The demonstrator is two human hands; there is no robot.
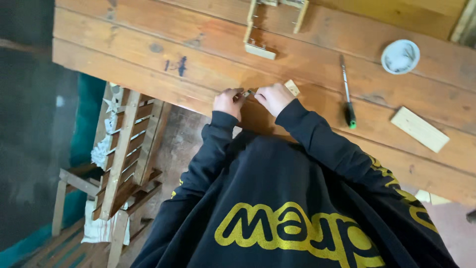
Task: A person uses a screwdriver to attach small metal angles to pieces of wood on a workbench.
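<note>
My left hand (227, 102) and my right hand (272, 97) meet at the near edge of a wooden workbench (208, 64). Between their fingertips they pinch a small metal part (246, 93); its shape is too small to make out. A small wooden block (292, 87) lies just right of my right hand, touching or nearly touching it. Both arms wear black sleeves with yellow print.
A screwdriver with a green-tipped black handle (347, 94) lies right of my hands. Further right lie a pale wooden block (419, 129) and a white round dish (400, 56). A small wooden frame (265, 30) sits at the back. A slatted wooden piece (126, 149) stands below left.
</note>
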